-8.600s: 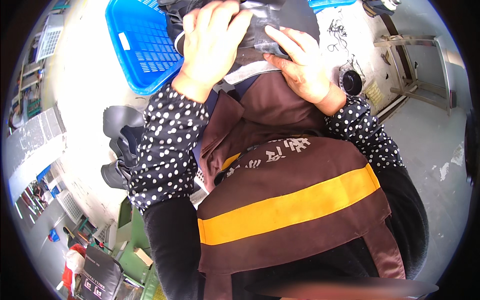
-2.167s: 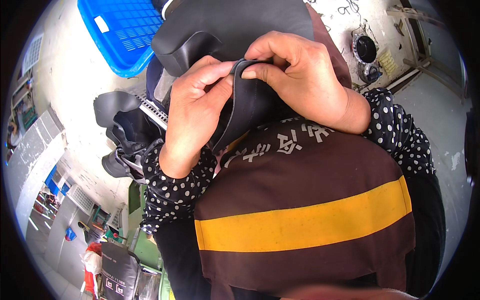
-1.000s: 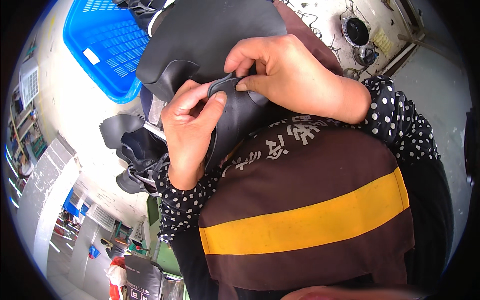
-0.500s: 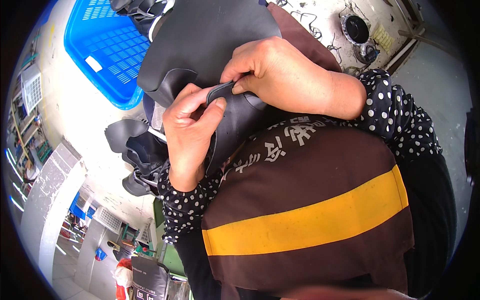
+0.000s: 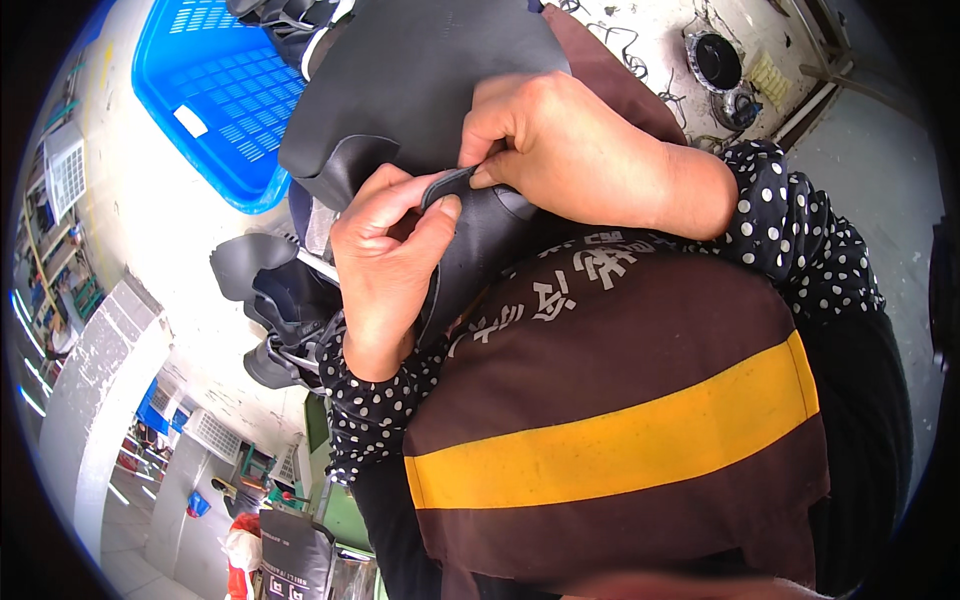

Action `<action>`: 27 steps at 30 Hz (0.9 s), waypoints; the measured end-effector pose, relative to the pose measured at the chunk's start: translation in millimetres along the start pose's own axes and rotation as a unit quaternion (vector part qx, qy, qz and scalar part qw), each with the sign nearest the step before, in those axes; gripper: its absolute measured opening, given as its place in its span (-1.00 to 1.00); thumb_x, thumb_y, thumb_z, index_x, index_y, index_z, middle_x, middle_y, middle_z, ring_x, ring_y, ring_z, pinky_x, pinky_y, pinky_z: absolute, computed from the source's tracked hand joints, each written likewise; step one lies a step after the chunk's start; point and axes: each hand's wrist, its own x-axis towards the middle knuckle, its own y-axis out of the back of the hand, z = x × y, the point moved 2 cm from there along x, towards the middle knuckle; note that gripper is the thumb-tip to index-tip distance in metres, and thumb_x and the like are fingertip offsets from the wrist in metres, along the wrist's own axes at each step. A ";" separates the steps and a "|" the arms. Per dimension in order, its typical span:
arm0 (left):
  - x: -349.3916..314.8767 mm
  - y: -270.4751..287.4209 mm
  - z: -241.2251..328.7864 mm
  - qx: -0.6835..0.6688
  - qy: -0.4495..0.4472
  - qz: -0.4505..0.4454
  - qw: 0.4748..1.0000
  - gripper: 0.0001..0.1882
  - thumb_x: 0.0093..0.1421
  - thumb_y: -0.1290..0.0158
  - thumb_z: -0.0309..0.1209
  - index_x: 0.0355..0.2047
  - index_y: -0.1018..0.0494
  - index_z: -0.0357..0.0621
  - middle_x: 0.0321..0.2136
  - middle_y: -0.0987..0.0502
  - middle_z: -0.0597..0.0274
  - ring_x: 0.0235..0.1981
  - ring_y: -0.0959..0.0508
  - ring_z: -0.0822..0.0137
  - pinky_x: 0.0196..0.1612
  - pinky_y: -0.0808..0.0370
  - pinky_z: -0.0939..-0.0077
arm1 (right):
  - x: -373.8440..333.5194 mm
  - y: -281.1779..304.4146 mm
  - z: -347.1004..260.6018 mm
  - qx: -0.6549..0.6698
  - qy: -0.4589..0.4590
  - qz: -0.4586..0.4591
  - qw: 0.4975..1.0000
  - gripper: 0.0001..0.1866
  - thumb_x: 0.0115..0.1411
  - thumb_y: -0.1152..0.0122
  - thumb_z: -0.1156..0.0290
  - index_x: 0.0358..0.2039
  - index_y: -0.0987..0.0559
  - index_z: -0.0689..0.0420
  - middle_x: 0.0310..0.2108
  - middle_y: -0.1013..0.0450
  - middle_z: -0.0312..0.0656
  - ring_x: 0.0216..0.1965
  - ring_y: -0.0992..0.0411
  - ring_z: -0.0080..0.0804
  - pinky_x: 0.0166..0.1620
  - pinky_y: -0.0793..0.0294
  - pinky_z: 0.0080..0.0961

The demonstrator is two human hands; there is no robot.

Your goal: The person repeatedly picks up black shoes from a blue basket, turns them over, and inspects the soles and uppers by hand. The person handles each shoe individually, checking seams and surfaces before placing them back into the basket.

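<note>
A black leather-like piece (image 5: pixel 466 235) with a folded edge lies across my lap, against a brown apron with a yellow band (image 5: pixel 620 425). My left hand (image 5: pixel 392 245) pinches its edge between thumb and fingers. Close beside it, my right hand (image 5: pixel 550 140) pinches the same edge with thumb and forefinger. The fingertips are nearly together at the fold. Beyond the hands spreads a larger black sheet (image 5: pixel 430 75), with a curled flap near its left edge. Whether the sheet and the piece are joined, I cannot tell.
At the upper left a blue plastic basket (image 5: pixel 215 100) stands on a worn pale tabletop (image 5: pixel 190 270). Black stitched parts (image 5: pixel 285 300) are heaped left of my left hand. A round black dish (image 5: pixel 713 60) and loose black cords lie at the upper right.
Both hands have shifted slightly to the right, still pinching the edge. The fold between them looks much the same.
</note>
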 end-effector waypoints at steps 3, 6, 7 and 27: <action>-1.7 0.7 3.9 0.020 -0.001 0.002 1.000 -0.78 0.17 -0.24 -0.69 -0.16 -0.68 -0.29 -0.43 -0.46 0.43 -0.46 -0.39 0.64 -0.41 -0.29 0.71 | -0.8 0.2 1.1 -0.008 0.004 0.002 1.000 -0.91 0.04 -0.43 0.53 -0.42 -0.68 0.22 -0.34 -0.56 -0.06 -0.25 -0.58 -0.02 -0.16 -0.54 -0.20; -6.2 3.2 7.8 -0.012 0.023 0.002 1.000 -0.78 0.17 -0.25 -0.69 -0.16 -0.67 -0.30 -0.38 -0.52 0.37 -0.39 -0.52 0.61 -0.34 -0.44 0.71 | -0.5 -2.1 0.7 0.001 -0.010 0.003 1.000 -0.88 0.07 -0.42 0.66 -0.40 -0.61 0.28 -0.37 -0.44 -0.18 -0.37 -0.46 -0.30 -0.27 -0.45 -0.44; -8.1 3.7 8.3 -0.025 0.033 0.003 0.999 -0.78 0.17 -0.25 -0.69 -0.16 -0.66 -0.30 -0.36 -0.53 0.36 -0.37 -0.55 0.60 -0.32 -0.47 0.71 | 0.0 -1.7 -1.1 -0.012 0.020 0.015 1.000 -0.87 0.07 -0.42 0.67 -0.39 -0.62 0.27 -0.36 -0.44 -0.18 -0.37 -0.46 -0.30 -0.27 -0.45 -0.44; -18.4 7.1 -1.4 -0.049 0.075 0.049 0.995 -0.58 0.08 -0.37 -0.59 -0.04 -0.53 -0.24 -0.38 -0.57 0.30 -0.36 -0.58 0.55 -0.24 -0.59 0.63 | 15.2 -6.1 -12.6 0.030 0.046 -0.074 0.996 -0.89 0.19 -0.39 0.63 -0.30 -0.62 0.21 -0.33 -0.53 -0.30 -0.24 -0.51 -0.52 -0.14 -0.51 -0.56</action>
